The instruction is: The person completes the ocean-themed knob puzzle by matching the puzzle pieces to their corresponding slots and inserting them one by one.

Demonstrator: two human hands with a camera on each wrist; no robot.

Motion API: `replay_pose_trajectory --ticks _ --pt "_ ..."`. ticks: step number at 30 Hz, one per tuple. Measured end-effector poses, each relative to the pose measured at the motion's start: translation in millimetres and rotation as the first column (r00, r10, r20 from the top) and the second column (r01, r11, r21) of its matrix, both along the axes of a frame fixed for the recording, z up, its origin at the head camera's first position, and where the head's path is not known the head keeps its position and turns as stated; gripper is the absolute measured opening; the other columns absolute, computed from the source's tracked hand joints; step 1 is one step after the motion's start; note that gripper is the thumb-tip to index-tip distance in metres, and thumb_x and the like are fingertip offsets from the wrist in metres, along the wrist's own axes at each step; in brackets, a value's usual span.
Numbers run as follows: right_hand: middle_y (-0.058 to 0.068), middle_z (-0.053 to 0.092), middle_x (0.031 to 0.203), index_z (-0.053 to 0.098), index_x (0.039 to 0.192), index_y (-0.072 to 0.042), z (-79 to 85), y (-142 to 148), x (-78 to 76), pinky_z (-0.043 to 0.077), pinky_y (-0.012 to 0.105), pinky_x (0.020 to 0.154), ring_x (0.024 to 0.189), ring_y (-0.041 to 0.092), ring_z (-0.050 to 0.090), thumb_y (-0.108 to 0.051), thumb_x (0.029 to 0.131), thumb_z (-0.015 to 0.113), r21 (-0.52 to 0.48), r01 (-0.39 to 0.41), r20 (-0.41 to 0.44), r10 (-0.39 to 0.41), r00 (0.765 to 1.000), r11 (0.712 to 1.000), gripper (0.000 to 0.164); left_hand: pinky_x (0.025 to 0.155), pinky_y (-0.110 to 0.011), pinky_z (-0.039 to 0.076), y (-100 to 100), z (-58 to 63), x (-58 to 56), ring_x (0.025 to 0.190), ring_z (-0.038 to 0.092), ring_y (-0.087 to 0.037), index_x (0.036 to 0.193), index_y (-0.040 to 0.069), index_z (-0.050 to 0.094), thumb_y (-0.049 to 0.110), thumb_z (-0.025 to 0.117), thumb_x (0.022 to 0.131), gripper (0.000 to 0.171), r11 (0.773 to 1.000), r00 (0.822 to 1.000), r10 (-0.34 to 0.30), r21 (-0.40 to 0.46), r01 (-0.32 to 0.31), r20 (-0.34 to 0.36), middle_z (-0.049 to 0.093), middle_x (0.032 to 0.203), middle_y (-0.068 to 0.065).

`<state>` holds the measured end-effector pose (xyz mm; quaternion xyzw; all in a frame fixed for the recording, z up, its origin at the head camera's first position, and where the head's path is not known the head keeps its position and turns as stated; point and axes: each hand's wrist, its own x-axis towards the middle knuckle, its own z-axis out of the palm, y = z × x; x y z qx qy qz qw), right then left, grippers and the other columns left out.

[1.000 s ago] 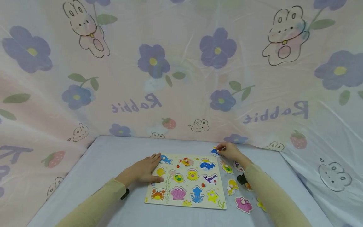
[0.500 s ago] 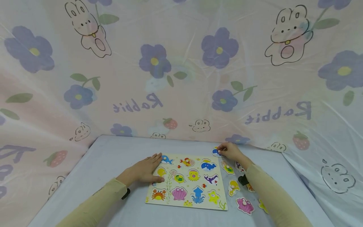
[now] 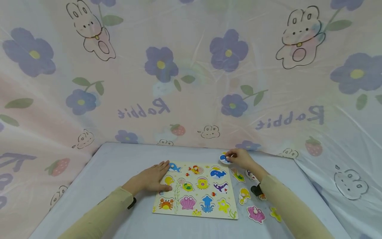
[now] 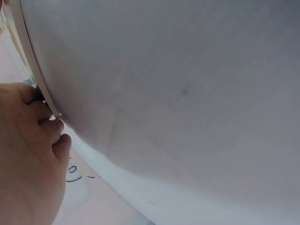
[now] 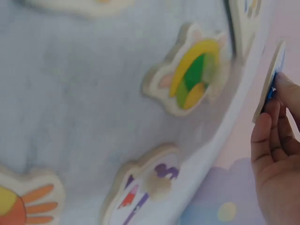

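Note:
My left hand [image 3: 150,178] rests on the left side of a wooden sea-animal puzzle board [image 3: 179,212], fingers stretched over its surface. In the left wrist view, the fingers of the left hand [image 4: 33,136] lie along the board's edge [image 4: 37,70]. Beyond the board's far right corner, my right hand [image 3: 242,159] pinches a blue whale puzzle piece [image 3: 223,158]. The right wrist view shows the whale piece [image 5: 268,86] edge-on, raised off the table between thumb and fingers of the right hand [image 5: 281,173]. Its knob is hidden there.
Right of the board lie several loose pieces: a turtle [image 3: 238,175], a yellow seahorse-like one [image 3: 244,196], a pink shell [image 3: 256,214], a yellow starfish [image 3: 276,214] and a purple-marked one [image 3: 250,175]. A patterned curtain [image 3: 191,83] hangs behind the white table [image 3: 131,152].
My right hand has lifted the whale piece slightly and shifted it a little left, towards the board. The left hand stays in place on the board.

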<state>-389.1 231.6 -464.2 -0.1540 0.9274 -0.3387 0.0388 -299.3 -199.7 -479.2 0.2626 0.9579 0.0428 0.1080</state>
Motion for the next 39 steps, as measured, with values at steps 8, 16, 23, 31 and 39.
replay_pose_trajectory --ticks 8,16,23,31,39 --pt "0.002 0.071 0.099 0.077 0.109 -0.007 2.8 -15.6 14.6 0.057 0.028 0.074 0.086 0.018 0.062 -0.01 0.098 0.073 -0.023 -0.068 -0.013 0.068 0.998 0.997 0.012 0.127 -0.049 0.025 -1.9 -2.4 -1.6 0.159 0.018 -0.033 0.165 0.002 0.024 0.082 0.051 0.09 0.112 1.0 1.0 0.007 0.005 -0.008 0.008 0.016 0.173 -0.013" --pt "-0.002 0.067 0.093 0.078 0.105 -0.01 -3.3 -29.1 24.5 0.051 0.027 0.069 0.082 0.016 0.057 -0.012 0.097 0.075 0.002 -0.108 -0.008 0.108 0.994 0.994 0.008 0.127 -0.049 0.025 -2.4 -2.9 -2.3 0.159 0.018 -0.033 0.165 0.003 0.024 0.082 0.052 0.09 0.112 1.0 1.0 0.012 0.013 -0.012 0.018 0.016 0.173 -0.013" --pt "-0.003 0.066 0.089 0.078 0.102 -0.013 -10.6 -34.0 30.2 0.05 0.027 0.068 0.08 0.016 0.057 -0.014 0.096 0.077 0.008 -0.129 0.012 0.128 0.992 0.992 0.007 0.128 -0.05 0.025 -1.6 -2.2 -2.1 0.159 0.018 -0.033 0.165 0.003 0.024 0.081 0.053 0.09 0.112 1.0 1.0 0.013 0.019 -0.013 0.02 0.016 0.174 -0.013" --pt "-0.006 0.068 0.092 0.078 0.101 -0.015 -17.3 -36.8 33.6 0.05 0.028 0.071 0.082 0.015 0.057 -0.014 0.096 0.077 0.027 -0.133 0.039 0.132 0.991 0.991 0.005 0.128 -0.049 0.025 -0.4 -1.5 -0.8 0.159 0.018 -0.033 0.165 0.003 0.024 0.08 0.053 0.09 0.112 1.0 1.0 0.008 0.016 -0.009 0.015 0.016 0.174 -0.012" --pt "-0.006 0.068 0.091 0.078 0.102 -0.015 -17.7 -37.9 35.4 0.05 0.029 0.074 0.084 0.016 0.057 -0.014 0.096 0.076 0.028 -0.149 0.053 0.148 0.988 0.988 0.006 0.128 -0.05 0.025 2.2 2.0 0.9 0.159 0.018 -0.033 0.164 0.002 0.024 0.077 0.056 0.09 0.11 1.0 1.0 0.014 0.028 -0.015 0.026 0.016 0.174 -0.012"
